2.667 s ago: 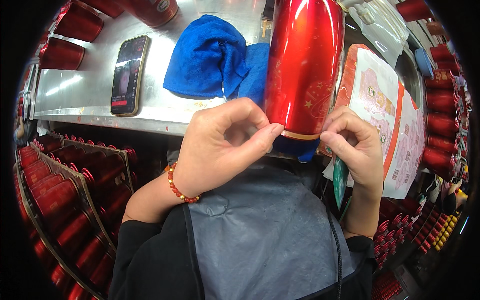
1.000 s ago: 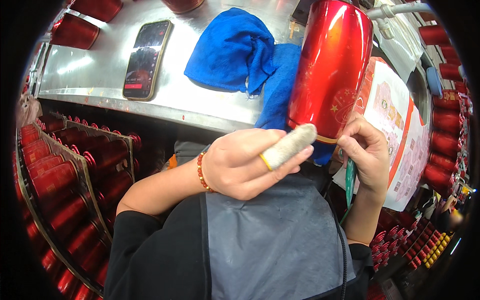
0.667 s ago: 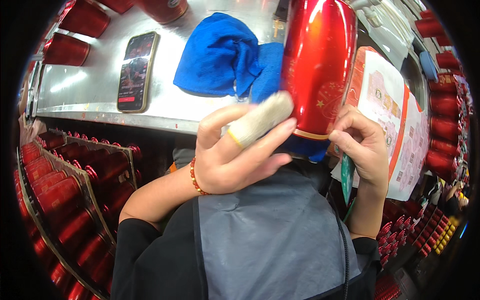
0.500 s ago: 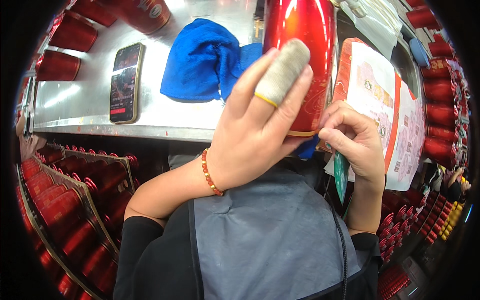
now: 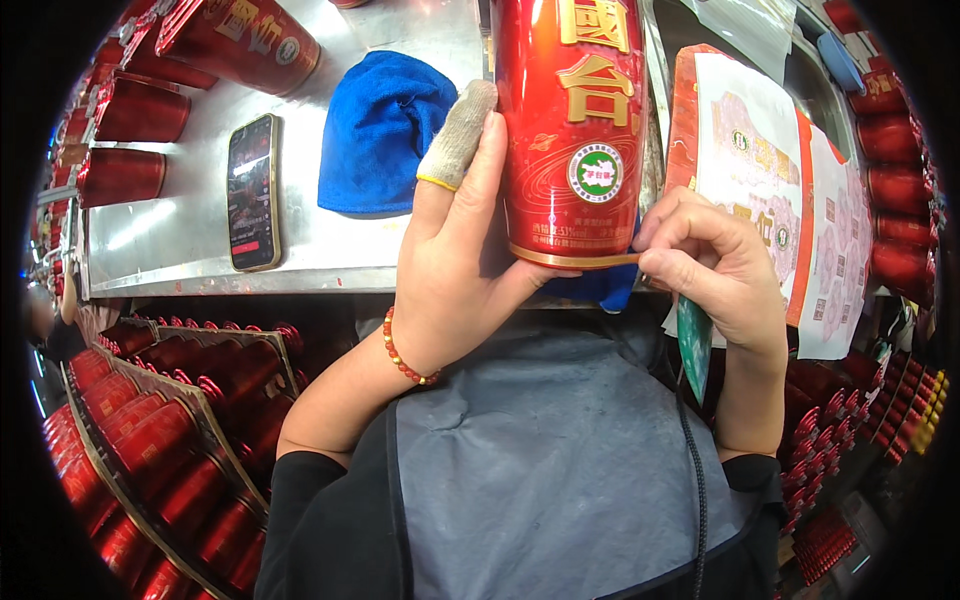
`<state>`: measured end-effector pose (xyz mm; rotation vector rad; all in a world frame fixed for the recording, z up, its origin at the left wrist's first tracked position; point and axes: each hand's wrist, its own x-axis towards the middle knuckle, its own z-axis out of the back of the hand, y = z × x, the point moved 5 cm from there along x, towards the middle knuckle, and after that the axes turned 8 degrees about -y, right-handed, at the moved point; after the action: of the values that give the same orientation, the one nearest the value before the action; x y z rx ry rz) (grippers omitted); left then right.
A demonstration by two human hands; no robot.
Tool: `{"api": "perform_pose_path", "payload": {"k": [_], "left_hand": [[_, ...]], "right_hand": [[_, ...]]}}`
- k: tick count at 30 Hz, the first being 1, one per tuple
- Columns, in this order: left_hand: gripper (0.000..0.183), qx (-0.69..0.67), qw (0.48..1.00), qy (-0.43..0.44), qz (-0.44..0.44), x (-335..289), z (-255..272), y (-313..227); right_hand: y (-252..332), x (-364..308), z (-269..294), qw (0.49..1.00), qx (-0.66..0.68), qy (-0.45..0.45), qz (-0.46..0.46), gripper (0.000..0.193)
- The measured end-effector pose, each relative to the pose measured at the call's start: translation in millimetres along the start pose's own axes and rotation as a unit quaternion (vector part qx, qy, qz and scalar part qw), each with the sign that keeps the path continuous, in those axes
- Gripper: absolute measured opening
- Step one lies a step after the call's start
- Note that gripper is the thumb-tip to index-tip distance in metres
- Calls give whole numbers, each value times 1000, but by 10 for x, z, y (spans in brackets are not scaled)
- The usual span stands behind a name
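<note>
A glossy red bottle point(image 5: 560, 150) with raised gold lettering and a round green-and-white emblem lies at the table edge, base toward me. Along its left side rests my left hand point(image 5: 445, 245), thumb against the base, steadying it. That hand wears a knitted finger cover point(image 5: 460, 135). A thin gold-orange strip point(image 5: 600, 261) follows the base rim and stretches off to the right. Its free end is pinched between the thumb and finger of my right hand point(image 5: 725, 265). From under the same hand sticks out a green marbled, pointed tool point(image 5: 693, 350); its upper part is hidden.
A blue cloth point(image 5: 375, 140) lies left of the bottle, with a phone point(image 5: 253, 195) beyond it on the metal table point(image 5: 330, 255). Printed sheets point(image 5: 750, 150) lie at the right. Red bottles point(image 5: 235, 40) stand back left; more fill racks point(image 5: 150, 420) below.
The bottle has turned, so its lettering and emblem now face up. My left hand has slid from its top to its left side. The strip end is drawn out to the right.
</note>
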<state>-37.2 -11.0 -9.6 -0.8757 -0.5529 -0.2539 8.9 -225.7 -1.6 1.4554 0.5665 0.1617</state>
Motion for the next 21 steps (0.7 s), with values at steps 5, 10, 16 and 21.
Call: {"api": "perform_pose_path", "payload": {"k": [5,10,16,21], "left_hand": [[100,6,1000,22,-2,9,17,11],[96,-14,998,58,7,-6,14,59],[95,36,996,76,15,-66,91,36],[39,81,970,19,-229,-290,248,-290]], "right_hand": [[30,-5,-13,1000,-4,-8,19,10],[-5,5,-2,1000,-8,-17,18,10],[-51,54,-6,999,-28,-22,13,13],[-75,88,-25,999,-40,-15,27,15]]}}
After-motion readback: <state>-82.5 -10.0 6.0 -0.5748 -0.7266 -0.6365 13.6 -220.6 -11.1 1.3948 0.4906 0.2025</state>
